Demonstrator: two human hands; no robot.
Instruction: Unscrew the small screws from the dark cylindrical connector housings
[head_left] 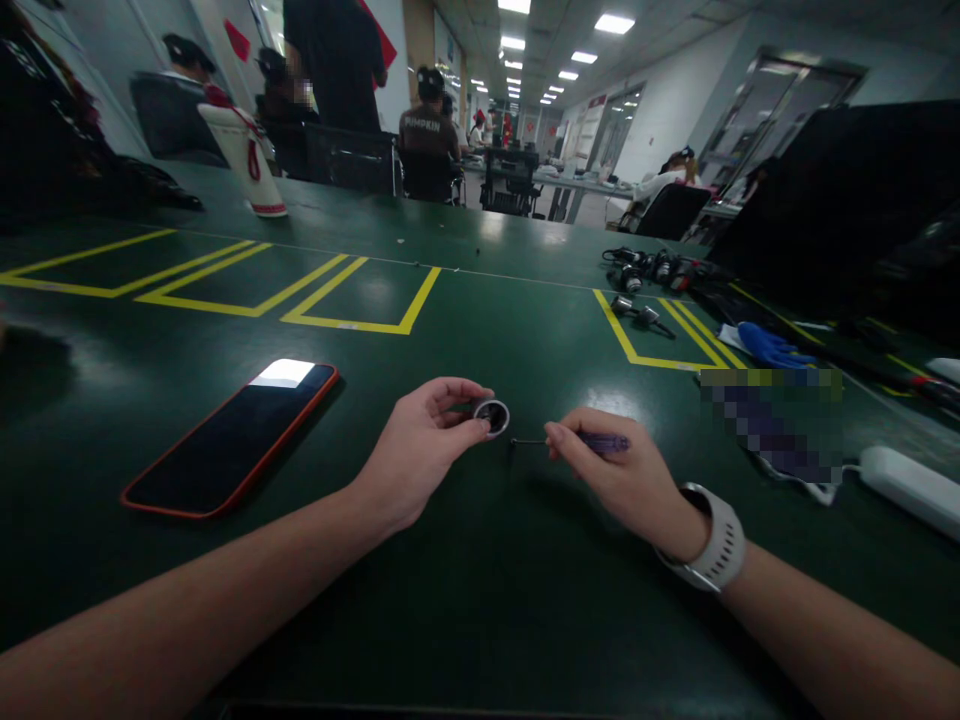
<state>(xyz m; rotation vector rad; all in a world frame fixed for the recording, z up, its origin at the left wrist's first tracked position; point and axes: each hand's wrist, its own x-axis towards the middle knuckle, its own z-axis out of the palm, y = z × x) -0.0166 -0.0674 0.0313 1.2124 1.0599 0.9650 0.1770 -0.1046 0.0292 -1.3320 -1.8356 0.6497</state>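
Between its thumb and fingers, my left hand (420,445) grips a small round metal ring-shaped part (493,416) with a dark hollow that faces right. My right hand (611,470) holds a screwdriver (604,442) with a translucent purple handle, its thin shaft pointing left. A tiny dark piece, perhaps a screw, shows at the screwdriver's tip; it is too small to make out. The tip is a short gap away from the metal part. Both hands are above the green tabletop (465,600). To the left of my left hand lies a phone (232,435) in an orange-red case.
Yellow tape outlines (345,326) mark the table. A white cup (251,165) stands at the back left. Small metal parts (637,312) and dark cabled parts (637,268) lie back right, near a blue glove (772,345) and a white power strip (911,490). People sit beyond.
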